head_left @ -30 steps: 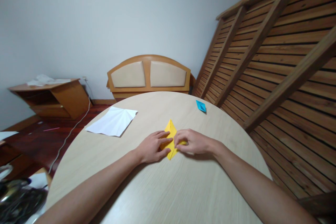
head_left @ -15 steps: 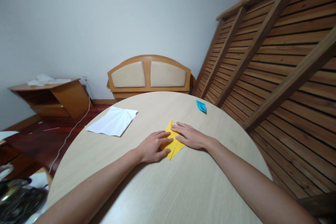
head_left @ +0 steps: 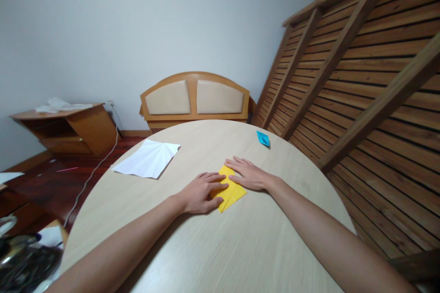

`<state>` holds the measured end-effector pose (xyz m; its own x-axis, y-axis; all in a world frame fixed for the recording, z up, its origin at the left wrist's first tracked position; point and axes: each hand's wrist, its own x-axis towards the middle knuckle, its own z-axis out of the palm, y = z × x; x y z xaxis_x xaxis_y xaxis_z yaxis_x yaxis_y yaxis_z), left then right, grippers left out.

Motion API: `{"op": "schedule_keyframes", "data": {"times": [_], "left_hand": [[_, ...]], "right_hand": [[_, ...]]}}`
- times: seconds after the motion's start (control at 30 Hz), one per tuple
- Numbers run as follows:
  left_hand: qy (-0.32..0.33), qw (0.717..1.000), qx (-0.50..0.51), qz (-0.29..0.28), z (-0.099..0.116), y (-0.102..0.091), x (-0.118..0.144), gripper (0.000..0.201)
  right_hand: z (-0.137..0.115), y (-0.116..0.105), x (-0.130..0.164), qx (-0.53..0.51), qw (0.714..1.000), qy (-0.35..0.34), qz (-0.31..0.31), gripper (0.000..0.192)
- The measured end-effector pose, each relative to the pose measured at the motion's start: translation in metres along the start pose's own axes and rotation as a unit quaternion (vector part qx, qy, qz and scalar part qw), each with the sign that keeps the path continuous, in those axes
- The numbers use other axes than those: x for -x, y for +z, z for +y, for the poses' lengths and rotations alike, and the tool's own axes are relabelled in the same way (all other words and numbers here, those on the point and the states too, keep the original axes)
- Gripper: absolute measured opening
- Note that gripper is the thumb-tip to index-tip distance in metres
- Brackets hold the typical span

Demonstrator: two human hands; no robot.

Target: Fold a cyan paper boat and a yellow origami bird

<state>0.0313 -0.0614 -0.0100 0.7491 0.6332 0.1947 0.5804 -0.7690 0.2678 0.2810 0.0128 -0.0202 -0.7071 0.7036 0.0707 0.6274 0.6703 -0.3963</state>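
At worktop point(head_left: 192, 247) centre: yellow paper point(head_left: 231, 191) now lies flatter, its far point gone since a second ago; a fold looks pressed down. Right hand point(head_left: 248, 175) has gone from pinching to flat, fingers spread on the paper's far edge. Left hand point(head_left: 202, 191) flat, pinning the near-left side. White sheet point(head_left: 147, 159) and blue piece point(head_left: 263, 138) lie apart.

Bare desk point(head_left: 240, 247) lies wide open on the near side, between and beside the two forearms, so a hand could pass freely there. To the far left the white creased sheet point(head_left: 147, 159) takes up the desk edge, well apart from the left hand point(head_left: 201, 192). Past the right hand point(head_left: 248, 174), only the small blue folded paper point(head_left: 263, 138) sits near the far rim, close to the slatted wooden frame point(head_left: 360, 78) that leans along the right side.
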Motion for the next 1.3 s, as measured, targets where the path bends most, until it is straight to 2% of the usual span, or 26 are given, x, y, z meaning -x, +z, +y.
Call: {"op": "schedule_keyframes", "data": {"times": [0.27,0.37,0.5,0.63,0.77,0.87,0.97,1.1,1.3], "left_hand": [[-0.011,1.000,-0.002,-0.004,0.002,0.001,0.000,0.048],[-0.032,0.999,-0.021,0.015,0.001,0.004,0.000,0.046],[-0.085,0.993,-0.070,0.038,0.000,0.005,-0.001,0.042],[-0.118,0.986,-0.108,0.049,0.002,0.003,-0.002,0.040],[-0.136,0.983,-0.111,0.059,0.005,0.000,-0.001,0.037],[-0.119,0.984,-0.106,0.074,0.003,-0.001,0.001,0.039],[-0.085,0.990,-0.093,0.063,-0.003,0.000,0.003,0.047],[-0.081,0.993,-0.075,0.039,-0.009,0.000,0.005,0.055],[-0.070,0.995,-0.069,0.012,-0.015,-0.005,0.008,0.062]], "right_hand": [[0.003,0.006,-0.002,0.017,0.998,0.043,0.038,0.069],[0.000,0.004,0.001,0.016,0.997,0.004,0.081,0.060],[-0.019,0.000,0.005,0.015,0.991,-0.069,0.112,0.039],[-0.042,-0.001,0.008,0.008,0.991,-0.102,0.089,0.033],[-0.052,-0.002,0.012,0.007,0.991,-0.124,0.046,0.049],[-0.052,-0.004,0.013,-0.002,0.990,-0.134,0.035,0.057],[-0.049,-0.003,0.013,-0.002,0.990,-0.137,0.038,0.047],[-0.046,-0.002,0.010,0.011,0.990,-0.134,0.048,0.034],[-0.041,-0.004,0.011,0.034,0.989,-0.133,0.055,0.037]]}}
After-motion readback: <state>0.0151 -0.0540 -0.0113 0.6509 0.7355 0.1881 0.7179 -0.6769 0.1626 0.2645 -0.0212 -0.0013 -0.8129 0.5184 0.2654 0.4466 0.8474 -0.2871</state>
